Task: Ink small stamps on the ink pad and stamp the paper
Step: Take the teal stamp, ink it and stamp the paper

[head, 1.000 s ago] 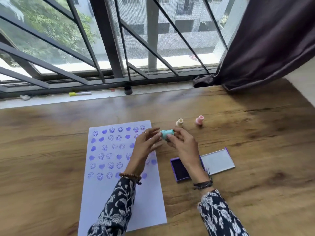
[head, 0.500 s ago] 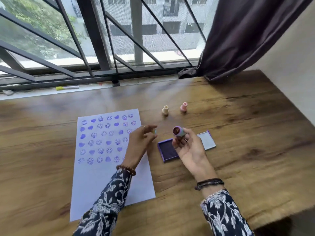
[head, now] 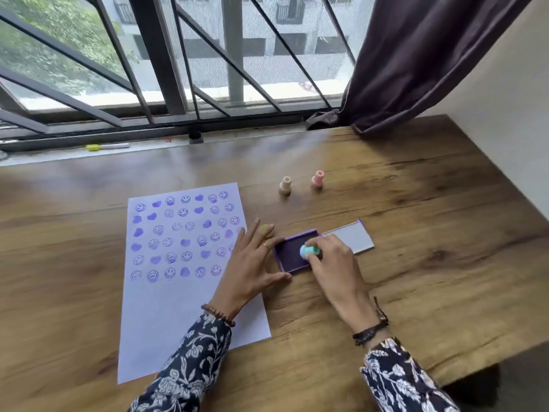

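My right hand (head: pixel 332 263) grips a small teal stamp (head: pixel 309 251) and holds it down on the dark purple ink pad (head: pixel 289 257). The pad's open lid (head: pixel 350 239) lies flat to its right. My left hand (head: pixel 252 263) rests open, fingers spread, flat at the pad's left edge and over the right edge of the white paper (head: pixel 184 292). Rows of purple smiley and heart prints fill the paper's upper half. A small yellowish thing (head: pixel 265 228), perhaps the stamp's cap, lies by my left fingertips.
A cream stamp (head: pixel 285 185) and a pink stamp (head: pixel 318 179) stand upright on the wooden table (head: pixel 430 233) beyond the pad. A yellow-capped marker (head: pixel 107 146) lies on the window sill. A dark curtain (head: pixel 416 63) hangs at the back right. The table's edge runs at the right.
My right hand turned the teal stamp face down and lowered it onto the ink pad. My left hand let go of the small cap and spread flat beside the pad.
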The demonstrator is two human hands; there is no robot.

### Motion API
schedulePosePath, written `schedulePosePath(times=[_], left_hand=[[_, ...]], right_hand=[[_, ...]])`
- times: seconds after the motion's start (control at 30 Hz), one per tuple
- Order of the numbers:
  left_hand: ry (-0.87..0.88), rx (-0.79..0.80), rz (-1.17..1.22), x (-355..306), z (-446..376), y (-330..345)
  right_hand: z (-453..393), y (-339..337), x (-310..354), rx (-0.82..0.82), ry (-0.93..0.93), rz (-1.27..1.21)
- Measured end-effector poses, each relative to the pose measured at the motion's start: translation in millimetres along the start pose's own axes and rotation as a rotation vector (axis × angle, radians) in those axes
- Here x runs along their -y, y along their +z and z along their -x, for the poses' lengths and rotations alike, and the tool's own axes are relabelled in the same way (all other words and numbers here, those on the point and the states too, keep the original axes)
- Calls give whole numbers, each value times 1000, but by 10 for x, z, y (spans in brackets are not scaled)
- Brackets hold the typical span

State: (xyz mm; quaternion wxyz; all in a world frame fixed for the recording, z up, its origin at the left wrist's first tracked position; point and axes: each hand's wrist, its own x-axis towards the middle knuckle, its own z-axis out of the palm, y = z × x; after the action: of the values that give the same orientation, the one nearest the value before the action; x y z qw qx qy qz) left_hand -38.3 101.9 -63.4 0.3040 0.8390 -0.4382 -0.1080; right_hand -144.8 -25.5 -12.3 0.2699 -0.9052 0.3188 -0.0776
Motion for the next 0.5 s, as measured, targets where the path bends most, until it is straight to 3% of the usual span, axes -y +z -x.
schedulePosePath(times=[0.2, 0.5], left_hand=[[10, -8, 41, -34, 63, 134], [12, 21, 92, 9, -23, 62]], right_hand=[[32, 62, -23, 66, -144, 300], [-589, -256, -105, 370, 14, 259]])
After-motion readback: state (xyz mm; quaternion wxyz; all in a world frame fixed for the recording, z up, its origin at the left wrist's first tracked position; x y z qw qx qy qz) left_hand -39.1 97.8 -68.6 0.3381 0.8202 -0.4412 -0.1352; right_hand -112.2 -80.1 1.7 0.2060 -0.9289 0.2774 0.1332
